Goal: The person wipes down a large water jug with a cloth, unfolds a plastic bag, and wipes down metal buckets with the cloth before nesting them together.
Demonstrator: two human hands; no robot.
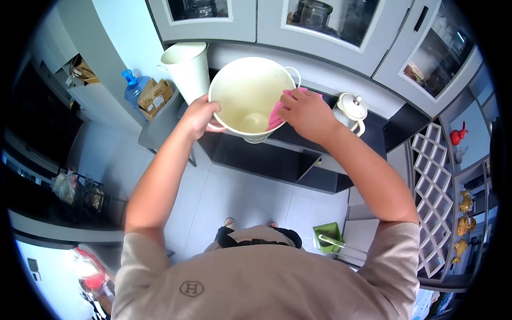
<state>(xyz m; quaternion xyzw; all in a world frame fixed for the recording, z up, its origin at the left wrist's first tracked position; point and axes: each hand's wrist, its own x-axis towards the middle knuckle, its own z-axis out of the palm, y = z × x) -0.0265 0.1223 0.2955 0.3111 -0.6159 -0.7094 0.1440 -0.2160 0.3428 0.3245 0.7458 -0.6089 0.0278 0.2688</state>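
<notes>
A cream bucket (pixel 240 88) with a loop handle on its far right side is tilted so that I look into its mouth. My left hand (pixel 200 117) grips its rim at the left, fingers wrapped round the edge. At the right rim, my right hand (pixel 305 113) holds a pink cloth (pixel 276 116) against the bucket's inner wall and edge. Part of the cloth is hidden under the fingers. Behind and to the left stands a second, taller cream bucket (pixel 186 69) on the dark counter.
A cream lidded pitcher (pixel 352 109) stands on the dark counter (pixel 377 133) at the right. Grey cabinets (pixel 266 26) with glass panes hang above. Left are a blue water bottle (pixel 134 88), a cardboard box (pixel 154 97) and a grey chair (pixel 160 125). A green dustpan (pixel 328 237) lies on the floor.
</notes>
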